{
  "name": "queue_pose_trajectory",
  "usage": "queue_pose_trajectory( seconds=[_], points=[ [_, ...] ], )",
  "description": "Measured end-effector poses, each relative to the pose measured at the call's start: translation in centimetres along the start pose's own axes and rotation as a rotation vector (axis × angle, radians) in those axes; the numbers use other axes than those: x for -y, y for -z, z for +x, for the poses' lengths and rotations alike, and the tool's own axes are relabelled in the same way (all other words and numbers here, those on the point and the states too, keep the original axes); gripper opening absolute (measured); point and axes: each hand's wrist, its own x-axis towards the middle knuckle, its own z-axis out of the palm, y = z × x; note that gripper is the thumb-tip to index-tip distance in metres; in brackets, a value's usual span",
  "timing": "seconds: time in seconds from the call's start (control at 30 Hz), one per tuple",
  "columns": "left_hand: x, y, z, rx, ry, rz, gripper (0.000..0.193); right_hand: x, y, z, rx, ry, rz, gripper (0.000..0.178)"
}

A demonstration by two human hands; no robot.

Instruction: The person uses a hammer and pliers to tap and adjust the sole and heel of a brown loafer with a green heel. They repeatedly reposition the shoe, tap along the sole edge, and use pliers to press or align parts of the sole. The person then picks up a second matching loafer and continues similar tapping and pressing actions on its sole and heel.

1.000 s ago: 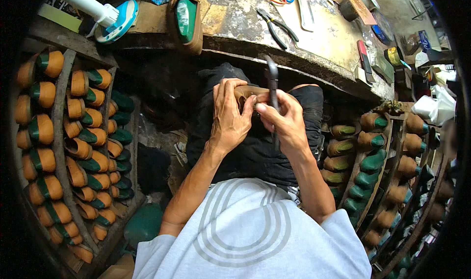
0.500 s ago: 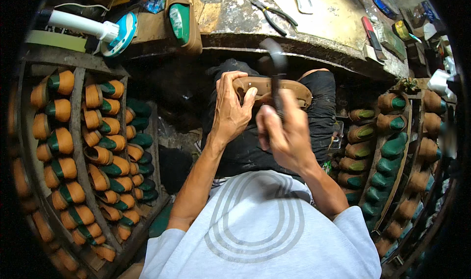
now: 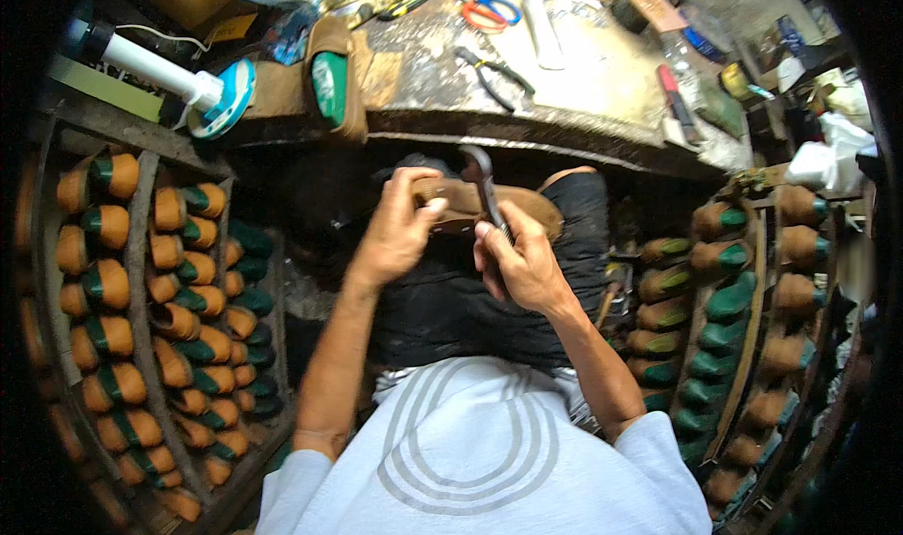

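Observation:
A brown shoe [image 3: 527, 206] lies across my lap with its underside up, its right end resting by my dark-trousered knee. My left hand [image 3: 395, 229] is closed on the shoe's left end, thumb over the near side and fingers round the far edge. In my right hand [image 3: 522, 258] is a dark metal hammer [image 3: 477, 166], gripped by its handle, the head up and just above the middle of the shoe. My fist hides part of the handle and some of the shoe's near edge.
A worn workbench [image 3: 414, 74] ahead carries a brown shoe with a green insole [image 3: 329, 88], pliers [image 3: 494, 79], scissors [image 3: 492, 13] and a red-handled knife [image 3: 675, 102]. A white-and-blue lamp [image 3: 226, 98] stands left. Racks of shoes [image 3: 108, 225] flank me on both sides.
The hammer, blurred upright above the shoe before, is now clearer and lower over it. The view has shifted, so hands and shoe appear lower and further left. Both grips are kept.

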Motion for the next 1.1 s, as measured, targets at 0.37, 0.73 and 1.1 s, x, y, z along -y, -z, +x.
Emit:
queue_pose_trajectory(
  seconds=[0.37,0.73,1.1],
  points=[
    [0.7,-5.0,9.8,0.015,-0.167,-0.227,0.042,-2.0,23.9,11.9,-0.774,0.296,-1.245,0.077],
    [2.6,-8.3,10.5,0.2,0.011,-0.833,0.066,3.9,9.3,22.9,-0.296,0.836,-1.45,0.034],
    [3.2,-3.9,9.0,0.204,-0.079,-0.367,0.068,9.2,8.9,17.8,-0.256,0.381,-0.917,0.03]
  ],
)
